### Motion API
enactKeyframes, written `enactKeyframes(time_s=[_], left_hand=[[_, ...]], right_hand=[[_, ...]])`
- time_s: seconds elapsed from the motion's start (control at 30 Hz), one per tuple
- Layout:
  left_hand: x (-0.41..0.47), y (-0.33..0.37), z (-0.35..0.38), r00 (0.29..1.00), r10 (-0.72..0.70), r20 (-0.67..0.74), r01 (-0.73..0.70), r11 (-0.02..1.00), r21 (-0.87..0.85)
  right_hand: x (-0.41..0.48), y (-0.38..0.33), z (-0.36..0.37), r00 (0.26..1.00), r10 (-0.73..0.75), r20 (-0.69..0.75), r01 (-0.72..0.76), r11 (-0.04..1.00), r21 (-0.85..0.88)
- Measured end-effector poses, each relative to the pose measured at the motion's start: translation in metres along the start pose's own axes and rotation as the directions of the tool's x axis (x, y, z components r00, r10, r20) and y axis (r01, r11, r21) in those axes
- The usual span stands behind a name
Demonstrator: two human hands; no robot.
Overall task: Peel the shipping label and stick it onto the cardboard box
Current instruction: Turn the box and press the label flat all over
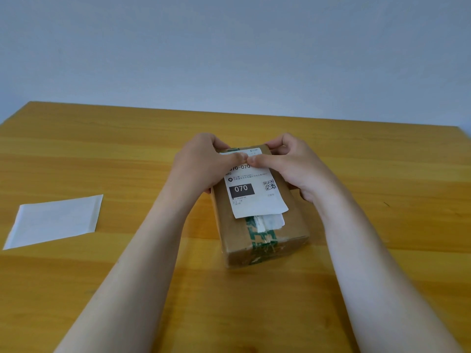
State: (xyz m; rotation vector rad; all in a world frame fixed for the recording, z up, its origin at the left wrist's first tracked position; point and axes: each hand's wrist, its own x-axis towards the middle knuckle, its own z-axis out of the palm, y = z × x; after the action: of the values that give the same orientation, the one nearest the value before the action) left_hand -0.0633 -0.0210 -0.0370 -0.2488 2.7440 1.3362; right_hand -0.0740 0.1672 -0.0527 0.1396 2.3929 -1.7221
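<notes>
Label (254, 189) lying on the box (265, 240) top; we are pressing its far edge with both thumbs, left hand (201, 164) and right hand (295, 166) gripping the box; next, smoothing toward us; backing sheet (56, 221) lying aside.

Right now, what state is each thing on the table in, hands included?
Shipping label: lying on top of the box, slightly askew, near end over an older torn label.
Cardboard box: closed, sealed with green printed tape, resting on the table.
Backing sheet: peeled off, lying flat at the left.
Left hand: thumb pressing the label's far end.
Right hand: thumb pressing beside it.
</notes>
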Motion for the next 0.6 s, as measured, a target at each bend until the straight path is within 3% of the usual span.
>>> enactKeyframes(time_s=[0.6], left_hand=[[0.0013,-0.0017,0.0076,0.996,0.055,-0.075,-0.055,0.998,-0.006]], right_hand=[[-0.0031,-0.0051,0.007,0.993,-0.003,-0.118,0.004,1.0,0.009]])
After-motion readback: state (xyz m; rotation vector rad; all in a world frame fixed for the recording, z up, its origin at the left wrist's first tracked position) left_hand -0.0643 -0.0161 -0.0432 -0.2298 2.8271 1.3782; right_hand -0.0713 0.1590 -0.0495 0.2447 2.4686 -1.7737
